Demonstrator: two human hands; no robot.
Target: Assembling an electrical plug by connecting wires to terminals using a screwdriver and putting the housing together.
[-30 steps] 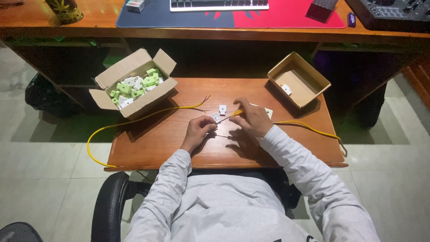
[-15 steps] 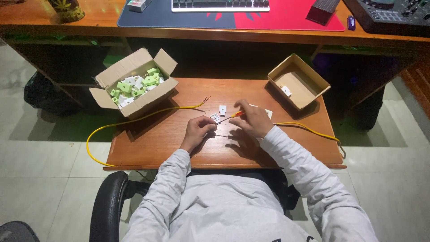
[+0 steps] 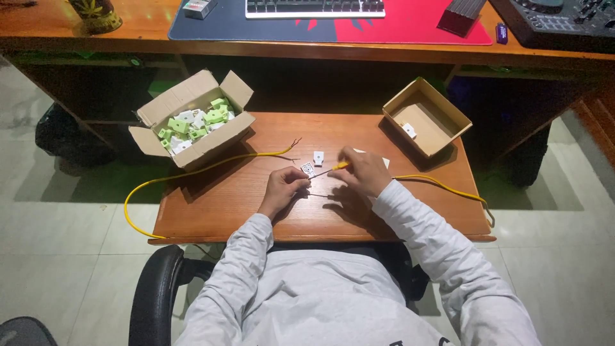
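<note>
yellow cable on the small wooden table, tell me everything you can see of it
The yellow cable is thin and flexible, with a plastic-looking sheath. One stretch loops off the table's left edge and runs back past the open box of green and white parts, ending in bare splayed wire strands near the middle. Another yellow stretch runs from the right hand to the table's right edge and hangs down. Whether both are one cable cannot be told.

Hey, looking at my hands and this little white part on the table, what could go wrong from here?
The small white part sits loosely at your left hand, so the yellow-handled tool in your right hand might slip off it. The yellow wire hangs off the table's edge and could snag.
</note>
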